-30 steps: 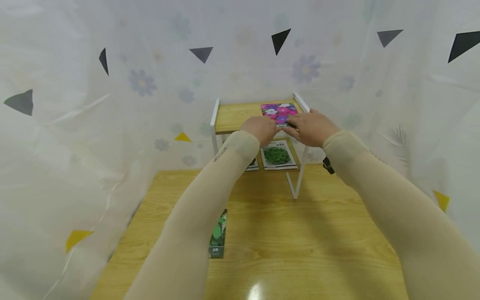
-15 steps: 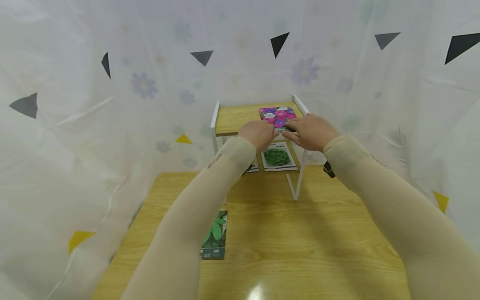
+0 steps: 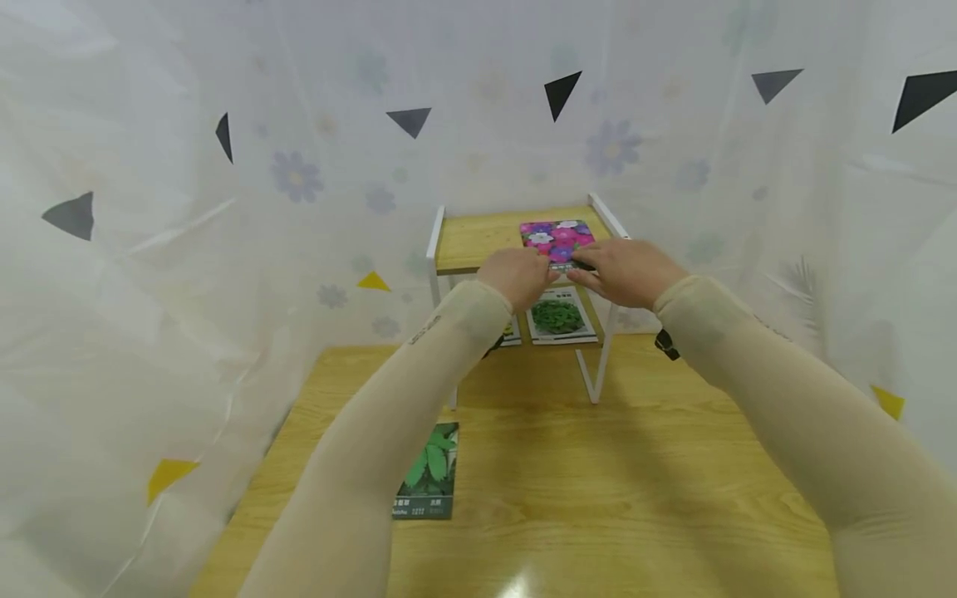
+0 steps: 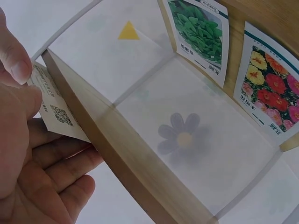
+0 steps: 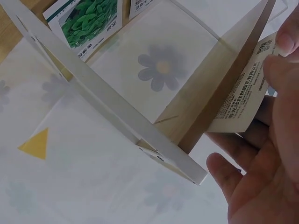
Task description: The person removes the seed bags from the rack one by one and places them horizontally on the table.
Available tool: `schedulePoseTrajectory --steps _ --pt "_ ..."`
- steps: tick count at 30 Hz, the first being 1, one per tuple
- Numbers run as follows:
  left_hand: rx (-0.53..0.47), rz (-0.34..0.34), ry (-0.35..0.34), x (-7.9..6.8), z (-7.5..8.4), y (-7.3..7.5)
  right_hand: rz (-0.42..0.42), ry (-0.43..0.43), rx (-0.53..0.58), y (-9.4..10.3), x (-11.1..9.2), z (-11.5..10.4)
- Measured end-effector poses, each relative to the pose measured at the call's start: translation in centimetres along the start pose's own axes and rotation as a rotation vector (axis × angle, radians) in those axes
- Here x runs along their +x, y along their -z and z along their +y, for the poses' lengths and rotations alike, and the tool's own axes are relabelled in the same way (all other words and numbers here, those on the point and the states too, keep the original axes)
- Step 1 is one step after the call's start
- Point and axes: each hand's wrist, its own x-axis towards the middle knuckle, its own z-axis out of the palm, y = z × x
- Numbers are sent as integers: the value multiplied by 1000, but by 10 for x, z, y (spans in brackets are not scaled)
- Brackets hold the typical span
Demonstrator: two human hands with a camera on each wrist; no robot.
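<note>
A seed packet with pink and purple flowers [image 3: 557, 237] lies on the right part of the small rack's top shelf [image 3: 478, 237], its near end over the front edge. My left hand [image 3: 516, 276] pinches its near left corner, and my right hand [image 3: 631, 270] the near right one. From below, the left wrist view shows the packet's printed back [image 4: 58, 105] with a QR code, sticking out past the shelf edge. In the right wrist view, thumb and fingers [image 5: 254, 154] stand around the packet's other corner [image 5: 238, 105].
On the lower shelf lie a green-leaf seed packet [image 3: 559, 317] and, beside it, a red and yellow flower packet [image 4: 275, 86]. A dark green leaf packet [image 3: 429, 473] lies on the wooden table [image 3: 583, 498], partly behind my left forearm. White rack legs [image 3: 598, 374] stand on the table.
Both hands stay at the flower packet, which has come slightly nearer the shelf's front edge. My left forearm has shifted left, uncovering more of the dark green packet.
</note>
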Motion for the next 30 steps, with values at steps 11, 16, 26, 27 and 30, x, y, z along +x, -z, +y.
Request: schedulePoseTrajectory --steps 11,16,26,27,30 --pt "71 10 -35 -14 -3 -4 99 101 45 -13 -10 0" --pt "-32 40 -40 -19 -2 -8 175 122 -1 -13 -19 -4" --pt "-46 192 -67 -31 5 -20 370 153 -174 -21 -36 -11" --pt "-48 201 -67 -33 6 -21 366 151 -157 -22 -37 -11" --pt "-62 243 -74 -38 6 -24 368 164 -105 -24 -39 -14"
